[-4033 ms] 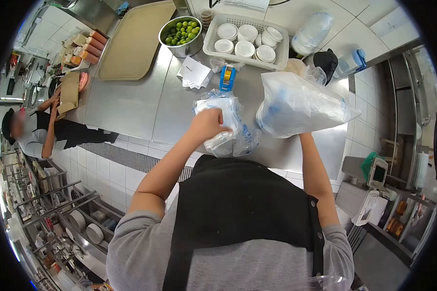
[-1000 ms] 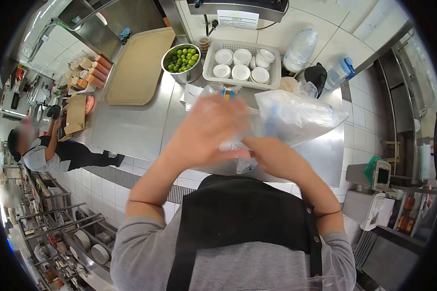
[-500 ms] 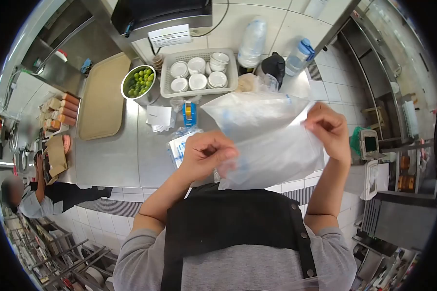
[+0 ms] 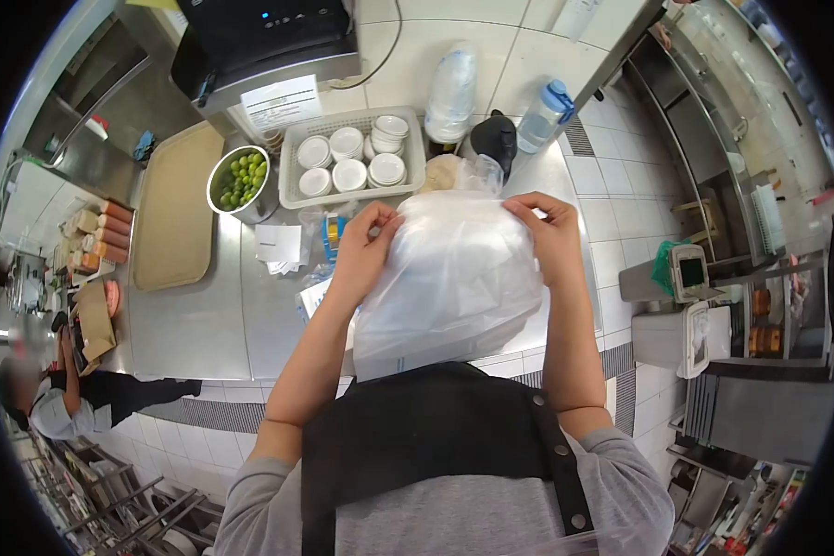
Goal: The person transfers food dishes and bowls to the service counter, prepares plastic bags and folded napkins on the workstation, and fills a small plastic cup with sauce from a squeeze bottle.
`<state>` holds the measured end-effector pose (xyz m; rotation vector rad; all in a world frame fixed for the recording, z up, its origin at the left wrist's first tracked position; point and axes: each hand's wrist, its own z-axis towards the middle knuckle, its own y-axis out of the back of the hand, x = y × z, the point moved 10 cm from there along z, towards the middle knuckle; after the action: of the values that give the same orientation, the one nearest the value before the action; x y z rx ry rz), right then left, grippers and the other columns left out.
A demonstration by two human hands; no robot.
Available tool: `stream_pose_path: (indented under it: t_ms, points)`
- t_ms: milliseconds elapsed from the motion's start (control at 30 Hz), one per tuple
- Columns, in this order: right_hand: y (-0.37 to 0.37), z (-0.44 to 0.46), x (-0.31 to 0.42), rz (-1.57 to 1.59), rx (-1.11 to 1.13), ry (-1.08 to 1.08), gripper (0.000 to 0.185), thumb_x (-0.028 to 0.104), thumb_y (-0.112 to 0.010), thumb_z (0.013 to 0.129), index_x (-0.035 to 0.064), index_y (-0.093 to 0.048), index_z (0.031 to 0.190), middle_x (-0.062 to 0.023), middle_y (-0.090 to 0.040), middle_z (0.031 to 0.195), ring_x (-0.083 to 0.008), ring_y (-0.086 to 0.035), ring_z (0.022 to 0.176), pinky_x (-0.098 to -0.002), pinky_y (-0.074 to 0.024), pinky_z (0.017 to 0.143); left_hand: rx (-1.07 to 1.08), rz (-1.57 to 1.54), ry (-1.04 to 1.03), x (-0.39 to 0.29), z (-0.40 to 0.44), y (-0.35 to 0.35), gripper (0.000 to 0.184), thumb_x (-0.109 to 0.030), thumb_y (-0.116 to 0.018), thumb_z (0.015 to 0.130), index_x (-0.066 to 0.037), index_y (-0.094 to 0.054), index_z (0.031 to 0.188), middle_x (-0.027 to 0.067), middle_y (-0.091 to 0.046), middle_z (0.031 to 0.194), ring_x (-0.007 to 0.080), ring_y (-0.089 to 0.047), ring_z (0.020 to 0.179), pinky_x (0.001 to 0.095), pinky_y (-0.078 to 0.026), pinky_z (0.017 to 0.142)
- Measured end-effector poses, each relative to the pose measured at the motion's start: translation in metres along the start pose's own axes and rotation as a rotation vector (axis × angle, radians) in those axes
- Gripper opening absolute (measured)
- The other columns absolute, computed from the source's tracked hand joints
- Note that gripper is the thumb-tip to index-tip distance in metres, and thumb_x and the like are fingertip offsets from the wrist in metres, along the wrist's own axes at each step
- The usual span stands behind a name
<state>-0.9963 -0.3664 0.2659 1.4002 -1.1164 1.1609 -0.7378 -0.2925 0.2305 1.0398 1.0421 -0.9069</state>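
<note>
A translucent white plastic bag (image 4: pixel 449 278) spreads in front of my chest, puffed out and reaching over the counter's front edge. My left hand (image 4: pixel 366 246) pinches its upper left corner. At the upper right corner, my right hand (image 4: pixel 549 227) grips the bag between thumb and fingers. Just left of my left hand, a blue tape dispenser (image 4: pixel 334 233) is partly hidden by clear plastic. White paper slips (image 4: pixel 279 245) lie beside it. Beyond the bag sit a tan round item (image 4: pixel 443 172) in clear plastic and a black container (image 4: pixel 496 141).
A steel counter (image 4: pixel 190 324) holds a basket (image 4: pixel 290 176) of lidded white cups, a pot of limes (image 4: pixel 243 179) and a tan tray (image 4: pixel 178 204). A blue-capped bottle (image 4: pixel 544 116) stands at the back right. Another person (image 4: pixel 60 398) works at far left. Bins (image 4: pixel 667 338) stand at right.
Both hands have moved to the bag's far edge, the left one upward and the right one leftward. The bag has puffed up and now hangs toward my apron. The view has shifted slightly.
</note>
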Motion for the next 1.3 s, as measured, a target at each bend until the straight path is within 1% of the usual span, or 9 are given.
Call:
stream_pose_path:
  t_ms: [367,400,467,533,667,833,900,1067,1300]
  points:
    - [-0.029,-0.003,-0.16,0.125,0.236,0.191,0.037,0.019,-0.063,0.091,0.0018,-0.058,0.124,-0.0105,-0.061,0.118,-0.0203,-0.059,0.107,-0.0366,-0.0468,0.094,0.316,-0.677,0.426,0.112,-0.016,-0.052,0.021,-0.015,-0.064,0.092,-0.002,-0.06,0.109,0.0015,-0.065,0.088,0.0092,-0.06,0.078,0.0243,-0.051,0.072]
    - [-0.026,0.002,-0.188,0.021,0.194,0.255,0.039,0.021,-0.063,0.091,0.0021,-0.056,0.125,-0.0116,-0.059,0.122,-0.0221,-0.057,0.111,-0.0387,-0.0448,0.097,-0.003,-0.422,0.286,0.135,-0.025,-0.051,0.028,-0.019,-0.064,0.093,-0.002,-0.059,0.115,0.0039,-0.066,0.094,0.0149,-0.062,0.084,0.029,-0.051,0.08]
    - [-0.02,0.017,-0.261,-0.29,0.053,0.401,0.044,0.024,-0.062,0.092,0.0026,-0.053,0.129,-0.0139,-0.054,0.13,-0.0256,-0.053,0.119,-0.043,-0.0407,0.102,0.229,0.251,0.03,0.197,-0.039,-0.055,0.047,-0.022,-0.053,0.098,-0.005,-0.043,0.141,0.0145,-0.042,0.145,0.0249,-0.043,0.132,0.0407,-0.04,0.106]
    - [-0.027,0.018,-0.288,-0.264,0.058,0.342,0.048,0.026,-0.06,0.093,0.0021,-0.049,0.133,-0.0155,-0.051,0.135,-0.0273,-0.05,0.123,-0.0435,-0.0388,0.105,-0.054,-0.358,0.366,0.232,-0.041,-0.069,0.035,-0.023,-0.054,0.094,0.004,-0.06,0.116,0.0174,-0.067,0.107,0.0285,-0.063,0.1,0.0382,-0.047,0.09]
    - [-0.041,0.013,-0.269,-0.102,0.113,0.211,0.051,0.025,-0.056,0.095,-0.0008,-0.044,0.138,-0.0176,-0.049,0.138,-0.0273,-0.048,0.125,-0.0392,-0.0399,0.104,-0.053,-0.02,0.039,0.216,-0.029,-0.061,0.034,-0.022,-0.059,0.089,0.001,-0.061,0.113,0.0168,-0.068,0.103,0.0261,-0.063,0.098,0.0403,-0.049,0.085]
    - [-0.042,0.025,-0.294,-0.456,0.188,0.303,0.052,0.024,-0.056,0.095,0.001,-0.043,0.14,-0.0163,-0.05,0.138,-0.0269,-0.05,0.125,-0.0396,-0.044,0.101,-0.034,-0.188,0.239,0.314,-0.018,-0.088,0.034,-0.021,-0.062,0.087,-0.002,-0.061,0.115,0.0144,-0.067,0.106,0.0265,-0.065,0.097,0.0407,-0.051,0.081]
    - [-0.06,0.028,-0.339,0.537,0.228,-0.317,0.053,0.026,-0.054,0.097,0.0045,-0.039,0.143,-0.0142,-0.049,0.139,-0.0262,-0.049,0.126,-0.0402,-0.0455,0.101,-0.065,-0.404,0.414,0.347,-0.016,-0.101,0.034,-0.021,-0.061,0.087,-0.002,-0.061,0.116,0.0134,-0.067,0.108,0.0269,-0.065,0.096,0.0412,-0.051,0.079]
    - [-0.065,0.01,-0.285,0.698,0.216,-0.524,0.056,0.032,-0.052,0.098,0.0072,-0.035,0.146,-0.0127,-0.048,0.141,-0.0261,-0.05,0.126,-0.0422,-0.045,0.102,-0.039,-0.873,0.857,0.317,-0.036,-0.114,0.037,-0.014,-0.059,0.09,-0.001,-0.054,0.125,0.0119,-0.066,0.108,0.0246,-0.065,0.097,0.039,-0.053,0.075]
    - [-0.022,-0.07,-0.283,0.921,0.155,-0.575,0.038,0.008,-0.054,0.095,0.0072,-0.044,0.132,-0.0085,-0.054,0.127,-0.0191,-0.055,0.112,-0.0377,-0.0484,0.095,0.107,-1.179,0.599,0.151,-0.09,-0.057,0.054,0.006,-0.06,0.084,-0.004,-0.046,0.135,0.0074,-0.058,0.125,0.0184,-0.061,0.103,0.0318,-0.049,0.085]
